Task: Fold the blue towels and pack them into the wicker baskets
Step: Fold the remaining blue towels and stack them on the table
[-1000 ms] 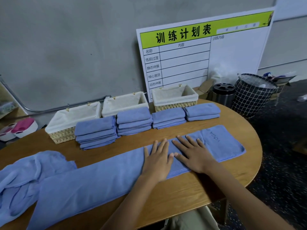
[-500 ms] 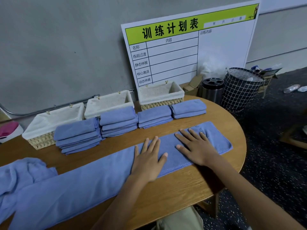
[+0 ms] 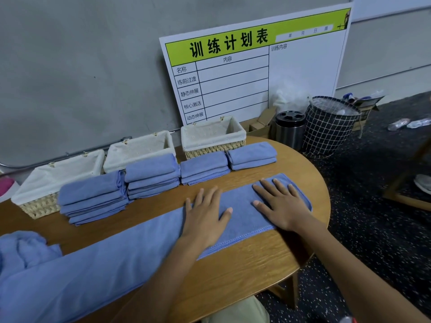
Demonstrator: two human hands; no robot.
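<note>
Under both flat, open-fingered hands, left hand (image 3: 205, 217) and right hand (image 3: 281, 206): the long blue towel (image 3: 112, 257)

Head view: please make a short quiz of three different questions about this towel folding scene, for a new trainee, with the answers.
1. True or false: the wicker baskets already hold folded towels.
2. How many stacks of folded towels stand in front of the baskets? A) two B) four C) six
3. Fill in: both the left hand and the right hand press flat on the long ______ that lies on the table.

Key
1. False: all three baskets show only their white lining.
2. B
3. towel; the fingers of both hands are straight and spread.
</note>
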